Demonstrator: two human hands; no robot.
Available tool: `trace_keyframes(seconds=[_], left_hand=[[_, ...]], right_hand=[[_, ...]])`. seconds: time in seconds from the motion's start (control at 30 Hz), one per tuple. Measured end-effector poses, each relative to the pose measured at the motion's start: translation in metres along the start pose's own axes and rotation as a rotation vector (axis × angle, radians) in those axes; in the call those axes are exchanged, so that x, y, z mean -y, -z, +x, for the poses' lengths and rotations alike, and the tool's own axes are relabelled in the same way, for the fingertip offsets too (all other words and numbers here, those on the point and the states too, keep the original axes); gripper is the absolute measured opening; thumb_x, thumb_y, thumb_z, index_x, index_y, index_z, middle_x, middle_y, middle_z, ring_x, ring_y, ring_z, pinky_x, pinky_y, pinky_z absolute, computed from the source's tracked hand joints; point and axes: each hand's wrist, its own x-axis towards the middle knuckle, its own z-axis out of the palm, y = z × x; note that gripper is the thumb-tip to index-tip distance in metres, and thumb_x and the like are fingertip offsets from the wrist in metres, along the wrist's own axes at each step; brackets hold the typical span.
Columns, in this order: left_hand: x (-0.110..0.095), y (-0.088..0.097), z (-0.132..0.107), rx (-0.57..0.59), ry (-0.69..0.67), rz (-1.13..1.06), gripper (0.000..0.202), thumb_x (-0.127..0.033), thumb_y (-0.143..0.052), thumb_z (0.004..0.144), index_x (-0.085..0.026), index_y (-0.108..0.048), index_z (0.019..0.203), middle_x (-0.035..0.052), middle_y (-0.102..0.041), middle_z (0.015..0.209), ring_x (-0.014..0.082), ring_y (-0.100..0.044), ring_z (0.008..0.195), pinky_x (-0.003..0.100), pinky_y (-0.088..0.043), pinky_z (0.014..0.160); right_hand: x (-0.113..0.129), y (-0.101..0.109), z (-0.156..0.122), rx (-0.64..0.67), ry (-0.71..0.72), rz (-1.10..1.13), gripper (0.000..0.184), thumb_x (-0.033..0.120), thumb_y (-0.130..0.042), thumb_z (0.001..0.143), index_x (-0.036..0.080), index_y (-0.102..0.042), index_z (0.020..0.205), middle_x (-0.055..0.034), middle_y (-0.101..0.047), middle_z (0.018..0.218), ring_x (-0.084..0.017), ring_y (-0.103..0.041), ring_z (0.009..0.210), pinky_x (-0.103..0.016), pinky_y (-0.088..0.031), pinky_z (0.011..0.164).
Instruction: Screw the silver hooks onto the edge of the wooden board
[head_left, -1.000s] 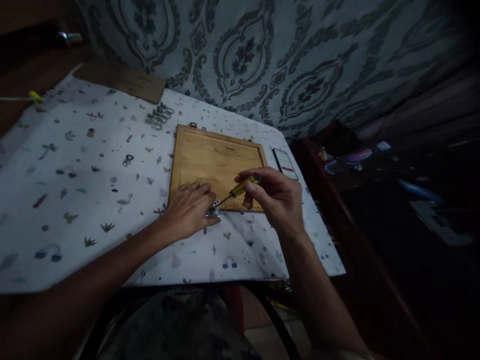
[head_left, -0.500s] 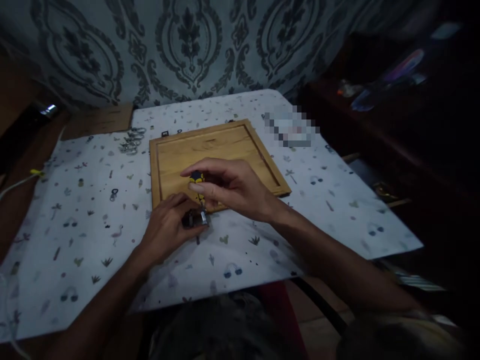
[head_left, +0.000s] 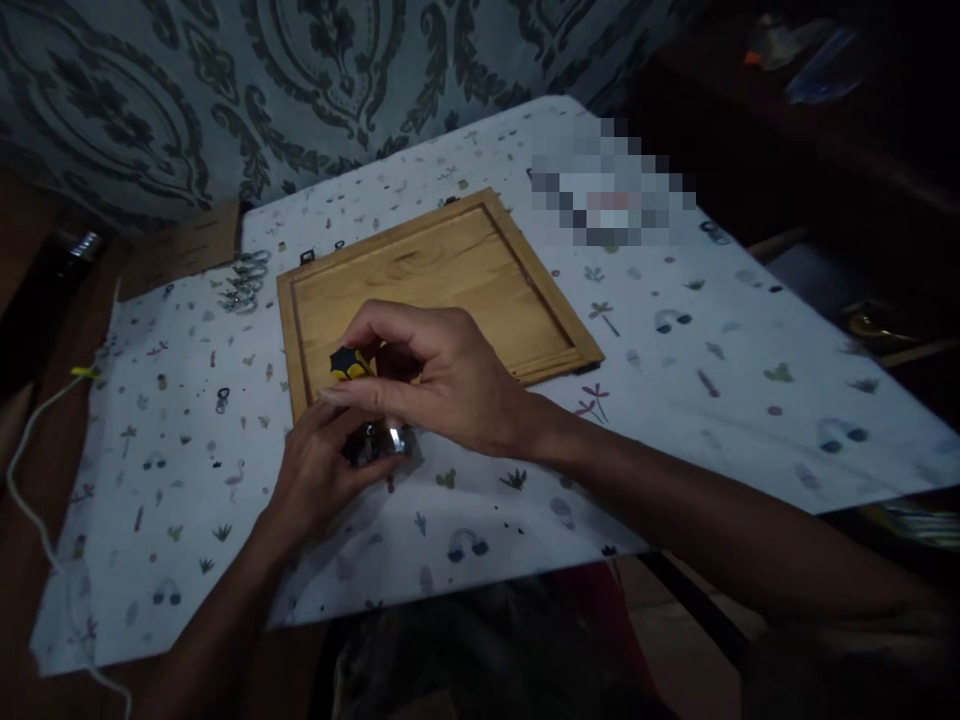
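Observation:
A square wooden board [head_left: 427, 285] lies on a patterned white cloth [head_left: 675, 380]. At its near left corner my right hand [head_left: 435, 385] is closed round a yellow and black screwdriver [head_left: 349, 363], held nearly upright with the tip pointing down. Below it my left hand [head_left: 319, 465] pinches a small shiny metal fitting [head_left: 386, 440] against the board's near edge. The screwdriver's tip is hidden behind my fingers.
A pile of metal fittings [head_left: 244, 280] lies beyond the board's far left corner, next to a brown cardboard piece [head_left: 184, 250]. A blurred-out object [head_left: 611, 190] sits at the far right. A white cable [head_left: 30, 440] runs along the left. Dark furniture stands right.
My view has swung to the left and down. My right hand has tipped the screwdriver from a slant to nearly upright over the fitting. My left hand stays on the fitting.

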Motion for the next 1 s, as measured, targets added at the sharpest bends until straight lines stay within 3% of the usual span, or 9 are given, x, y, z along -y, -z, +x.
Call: trace_keyframes(seconds=[0.13,0.47,0.63,0.8,1.0], left_hand=[[0.001,-0.001,-0.001,-0.007,0.025,0.027,0.026,-0.04,-0.077,0.08,-0.023,-0.075,0.1,0.0081,-0.075,0.102,0.0317,-0.07,0.098,0.049,-0.059,0.084],[-0.001,0.001,0.001,-0.029,0.016,0.037,0.024,-0.042,-0.076,0.081,-0.024,-0.071,0.096,0.0059,-0.074,0.107,0.0303,-0.068,0.104,0.047,-0.059,0.088],[-0.003,0.003,0.002,-0.017,0.039,0.042,0.024,-0.044,-0.075,0.081,-0.025,-0.071,0.095,0.0063,-0.072,0.108,0.0296,-0.069,0.103,0.044,-0.061,0.083],[-0.002,0.0,0.002,-0.045,0.036,0.001,0.027,-0.046,-0.074,0.083,-0.024,-0.071,0.099,0.006,-0.072,0.105,0.0274,-0.069,0.1,0.041,-0.061,0.08],[-0.007,0.001,0.004,-0.068,0.041,-0.118,0.024,-0.042,-0.078,0.079,-0.022,-0.072,0.09,0.0043,-0.073,0.096,0.0245,-0.069,0.09,0.041,-0.059,0.08]], right_hand=[[0.0,-0.003,0.0,0.001,0.029,0.022,0.035,0.047,-0.067,0.093,0.019,-0.052,0.08,0.0051,-0.048,0.074,-0.007,-0.048,0.068,-0.018,-0.04,0.059],[-0.005,-0.009,0.003,-0.008,0.063,-0.023,0.027,0.034,-0.065,0.096,0.02,-0.048,0.08,0.0056,-0.047,0.077,-0.007,-0.047,0.069,-0.019,-0.04,0.063],[-0.008,-0.012,0.006,-0.021,0.087,-0.077,0.027,0.025,-0.066,0.095,0.021,-0.045,0.08,0.0064,-0.046,0.075,-0.008,-0.048,0.071,-0.02,-0.041,0.066],[-0.006,-0.013,0.009,0.006,0.103,-0.112,0.032,0.023,-0.067,0.095,0.022,-0.04,0.077,0.0065,-0.045,0.073,-0.008,-0.047,0.069,-0.021,-0.04,0.065],[-0.005,-0.014,0.009,0.0,0.149,-0.111,0.036,0.019,-0.069,0.092,0.022,-0.038,0.074,0.0076,-0.044,0.071,-0.008,-0.046,0.069,-0.021,-0.039,0.069]])
